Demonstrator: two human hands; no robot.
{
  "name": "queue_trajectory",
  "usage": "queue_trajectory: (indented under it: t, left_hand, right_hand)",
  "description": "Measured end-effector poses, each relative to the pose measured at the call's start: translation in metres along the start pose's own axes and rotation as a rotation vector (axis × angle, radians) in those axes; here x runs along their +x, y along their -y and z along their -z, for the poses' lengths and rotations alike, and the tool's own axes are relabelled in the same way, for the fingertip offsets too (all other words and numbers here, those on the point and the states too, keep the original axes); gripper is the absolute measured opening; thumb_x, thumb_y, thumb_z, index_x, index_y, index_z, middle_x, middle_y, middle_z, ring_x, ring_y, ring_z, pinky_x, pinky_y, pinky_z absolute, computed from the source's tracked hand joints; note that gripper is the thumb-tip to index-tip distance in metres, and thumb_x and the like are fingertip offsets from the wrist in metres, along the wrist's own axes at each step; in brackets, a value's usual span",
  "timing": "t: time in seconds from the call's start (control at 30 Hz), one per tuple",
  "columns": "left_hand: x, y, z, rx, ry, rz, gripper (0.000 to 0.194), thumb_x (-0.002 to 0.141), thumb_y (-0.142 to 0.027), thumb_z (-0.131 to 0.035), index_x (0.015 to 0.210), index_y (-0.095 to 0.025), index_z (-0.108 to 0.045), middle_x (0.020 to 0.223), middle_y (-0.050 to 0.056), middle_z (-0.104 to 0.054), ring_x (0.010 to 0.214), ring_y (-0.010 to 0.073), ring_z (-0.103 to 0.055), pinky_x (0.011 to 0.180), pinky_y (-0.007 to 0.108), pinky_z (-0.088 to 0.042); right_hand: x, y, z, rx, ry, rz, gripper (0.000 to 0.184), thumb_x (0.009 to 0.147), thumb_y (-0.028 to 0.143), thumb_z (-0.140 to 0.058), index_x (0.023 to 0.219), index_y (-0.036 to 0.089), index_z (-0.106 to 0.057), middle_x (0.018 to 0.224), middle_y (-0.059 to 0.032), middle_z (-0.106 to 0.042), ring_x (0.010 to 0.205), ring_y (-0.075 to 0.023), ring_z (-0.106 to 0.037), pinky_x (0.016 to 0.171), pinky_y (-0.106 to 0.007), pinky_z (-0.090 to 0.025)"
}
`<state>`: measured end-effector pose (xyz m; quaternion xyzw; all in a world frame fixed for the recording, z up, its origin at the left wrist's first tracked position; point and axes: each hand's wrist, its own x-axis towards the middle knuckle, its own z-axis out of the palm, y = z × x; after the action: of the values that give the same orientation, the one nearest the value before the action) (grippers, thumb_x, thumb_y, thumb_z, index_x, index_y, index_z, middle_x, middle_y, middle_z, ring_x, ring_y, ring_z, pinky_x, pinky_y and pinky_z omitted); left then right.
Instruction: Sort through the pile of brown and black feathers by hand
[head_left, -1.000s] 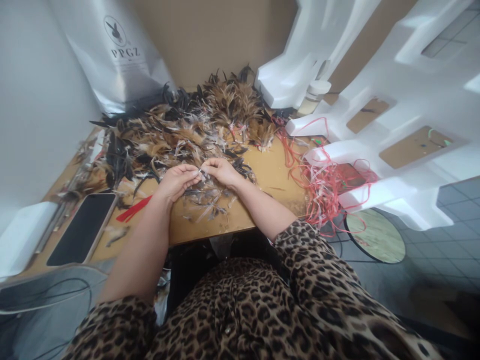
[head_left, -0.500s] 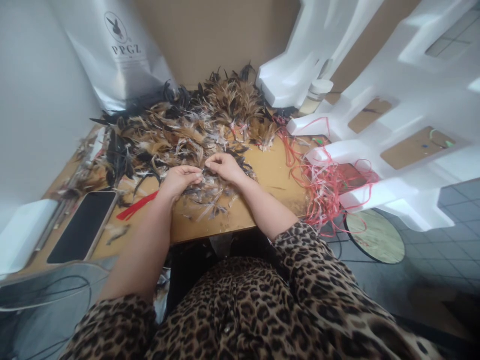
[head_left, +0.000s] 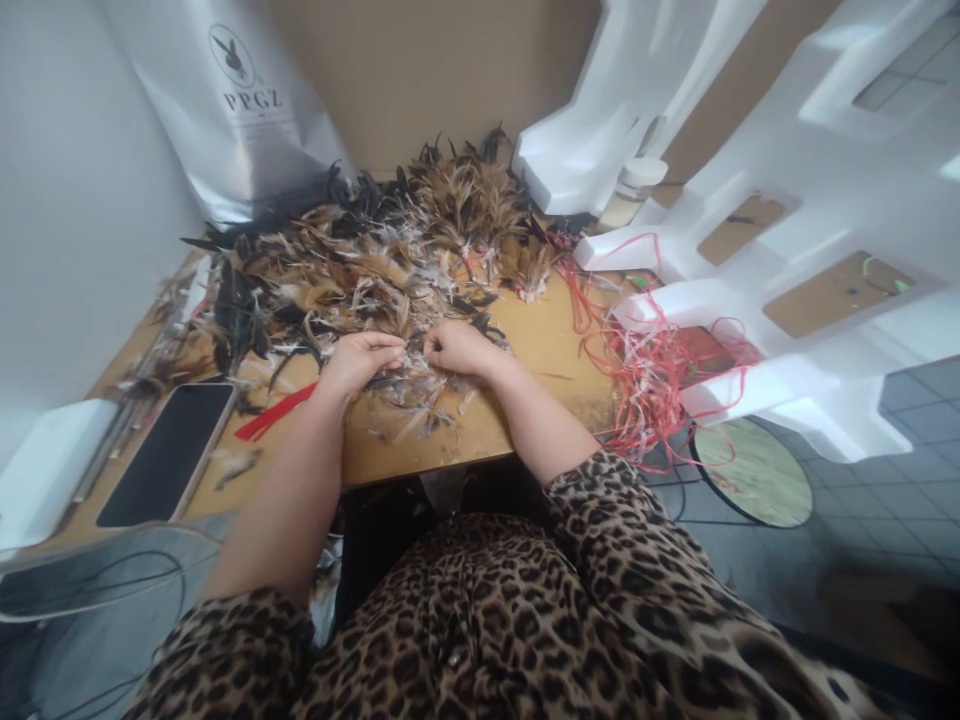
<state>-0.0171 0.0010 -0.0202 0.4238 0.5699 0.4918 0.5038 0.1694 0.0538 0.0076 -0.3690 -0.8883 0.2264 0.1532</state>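
Both my hands are at the near edge of a heap of brown and black feathers (head_left: 330,270). My left hand (head_left: 358,362) is closed in a pinch, thumb against forefinger, with what looks like a feather at the tips. Just right of it, my right hand (head_left: 461,348) has its fingers curled in; whatever they grip is too small or hidden to make out. Below and between the hands lie loose grey, fluffy feathers (head_left: 420,392). A red strip (head_left: 276,410) lies beside my left wrist.
A phone (head_left: 166,455) and a white box (head_left: 52,470) lie at the left of the table (head_left: 555,385). Tangled pink ribbon (head_left: 652,390) hangs over the right edge by white foam pieces (head_left: 720,310). A silver bag (head_left: 247,130) and a lidded jar (head_left: 634,190) stand behind.
My right hand has drawn slightly right, away from the left, and its fingers have curled in more. My left hand has stayed in its pinch.
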Motion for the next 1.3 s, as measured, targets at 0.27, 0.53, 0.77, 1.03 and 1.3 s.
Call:
queue_trajectory:
  t: [0.27,0.53,0.77,1.03,1.3]
  left_hand:
    - [-0.005,-0.006,-0.005,0.038,0.010,0.006,0.034,0.048,-0.025,-0.082,0.077,-0.011,-0.073,0.062,0.006,-0.069,0.053,0.0118,-0.062,0.058,0.022,-0.050]
    - [-0.005,-0.006,-0.005,0.081,0.028,-0.016,0.030,0.048,-0.023,-0.082,0.074,-0.011,-0.073,0.058,0.004,-0.067,0.049,0.0107,-0.058,0.056,0.022,-0.047]
    - [-0.003,-0.005,-0.002,0.007,0.027,-0.023,0.034,0.047,-0.030,-0.084,0.070,-0.011,-0.069,0.060,0.006,-0.067,0.052,0.0105,-0.059,0.057,0.022,-0.047]
    - [-0.004,-0.006,0.000,-0.011,0.059,-0.021,0.032,0.050,-0.027,-0.083,0.071,-0.011,-0.065,0.061,0.005,-0.067,0.052,0.0095,-0.060,0.057,0.020,-0.048]
    - [-0.003,-0.007,0.001,-0.056,0.057,0.024,0.033,0.050,-0.025,-0.082,0.072,-0.010,-0.064,0.063,0.007,-0.068,0.055,0.0108,-0.063,0.059,0.020,-0.050]
  right_hand:
    - [0.004,0.004,0.000,0.311,-0.124,0.072,0.013,0.072,0.022,-0.063,0.071,0.010,-0.068,0.071,-0.0024,-0.063,0.068,-0.0094,-0.054,0.066,-0.021,-0.038]
    - [0.013,0.012,-0.020,0.405,-0.248,0.077,0.014,0.074,0.024,-0.064,0.068,0.011,-0.067,0.073,-0.0025,-0.061,0.071,-0.0102,-0.053,0.070,-0.023,-0.039]
    - [0.012,-0.004,-0.009,0.470,-0.253,0.180,0.013,0.075,0.017,-0.062,0.085,0.014,-0.070,0.088,-0.0042,-0.064,0.088,-0.0133,-0.057,0.088,-0.028,-0.041]
    - [0.010,-0.005,-0.017,0.306,-0.235,0.233,0.013,0.075,0.020,-0.062,0.083,0.014,-0.071,0.090,-0.0049,-0.058,0.086,-0.0133,-0.055,0.084,-0.028,-0.041]
    - [0.012,-0.004,-0.016,0.445,-0.262,0.207,0.008,0.075,0.017,-0.060,0.075,0.013,-0.066,0.081,-0.0033,-0.060,0.083,-0.0121,-0.055,0.084,-0.027,-0.041]
